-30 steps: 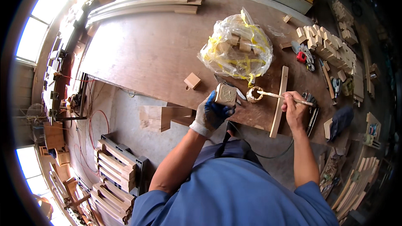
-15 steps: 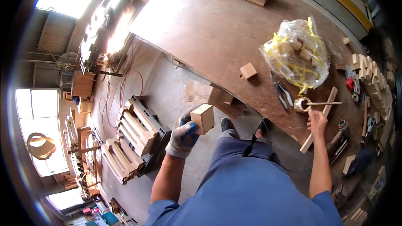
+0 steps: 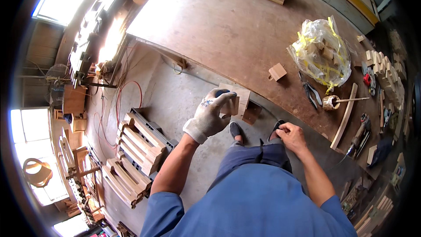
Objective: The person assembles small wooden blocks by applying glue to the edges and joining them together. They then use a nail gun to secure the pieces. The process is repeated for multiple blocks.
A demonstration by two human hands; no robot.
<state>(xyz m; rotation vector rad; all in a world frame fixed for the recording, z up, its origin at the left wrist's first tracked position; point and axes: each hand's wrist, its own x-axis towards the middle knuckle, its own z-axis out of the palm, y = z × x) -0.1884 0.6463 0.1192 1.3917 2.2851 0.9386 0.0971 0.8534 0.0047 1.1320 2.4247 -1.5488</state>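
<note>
Here, grips a flat-faced wooden block [image 3: 235, 105] just beneath the bent fingers of the knit-gloved left hand [image 3: 211, 112]; holds the fingers of the bare right hand [image 3: 292, 137] curled together, well apart from the block, beside dark-blue cloth shorts [image 3: 243, 160].

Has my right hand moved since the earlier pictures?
Yes: the right hand has left the brush and moved left and back, past the near edge of the workbench.

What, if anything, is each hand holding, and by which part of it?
The gloved left hand holds a wooden block by its sides, exact contacts hidden. The bare right hand shows nothing held.
</note>
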